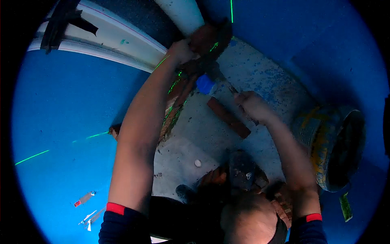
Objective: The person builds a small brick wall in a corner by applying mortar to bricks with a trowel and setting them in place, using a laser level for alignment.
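My left hand (pixel 181 52) reaches to the far end of a low brick row (pixel 178 95), its fingers curled against a reddish brick (pixel 203 38) beside a pale pipe. Dim light hides part of that grip. In my right hand (pixel 252 106) is the handle of a trowel (pixel 232 88); its dark blade points toward the row's far end. Near that blade, a bright blue round patch (pixel 205 84) shows on the floor. A loose brick (pixel 229 118) lies on the grey floor just left of my right hand.
A dark bucket with yellow marks (pixel 321 142) lies tipped at the right. Bricks (pixel 215 177) are piled near my legs. A white curved panel (pixel 109 44) with black tape stands at upper left. Blue walls (pixel 73 93) flank the floor (pixel 183 162); green laser lines cross the row.
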Demonstrator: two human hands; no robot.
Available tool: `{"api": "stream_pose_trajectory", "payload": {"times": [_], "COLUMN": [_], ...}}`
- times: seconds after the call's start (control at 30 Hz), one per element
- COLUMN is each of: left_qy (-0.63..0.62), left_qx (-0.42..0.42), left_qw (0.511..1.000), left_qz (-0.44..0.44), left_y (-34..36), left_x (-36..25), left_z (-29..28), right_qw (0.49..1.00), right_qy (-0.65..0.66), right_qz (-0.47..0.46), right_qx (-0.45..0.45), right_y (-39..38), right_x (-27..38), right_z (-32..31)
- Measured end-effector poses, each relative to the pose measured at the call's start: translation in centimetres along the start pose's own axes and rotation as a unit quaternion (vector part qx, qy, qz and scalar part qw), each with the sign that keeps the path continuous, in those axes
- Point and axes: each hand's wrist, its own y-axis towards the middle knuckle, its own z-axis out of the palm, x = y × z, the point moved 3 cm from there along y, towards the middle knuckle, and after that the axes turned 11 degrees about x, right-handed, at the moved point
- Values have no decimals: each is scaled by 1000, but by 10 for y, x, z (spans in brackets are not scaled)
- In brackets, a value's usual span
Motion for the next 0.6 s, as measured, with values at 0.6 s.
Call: {"api": "stream_pose_trajectory", "payload": {"times": [0.6], "left_qy": [64], "left_qx": [-29], "left_qw": [997], "left_qz": [10], "left_y": [-41], "left_x": [-13], "left_z": [-13], "right_qw": [956], "right_qy": [280], "right_qz": [7], "right_qx": [88], "right_y": [-34], "right_x": [39], "right_z": [45]}}
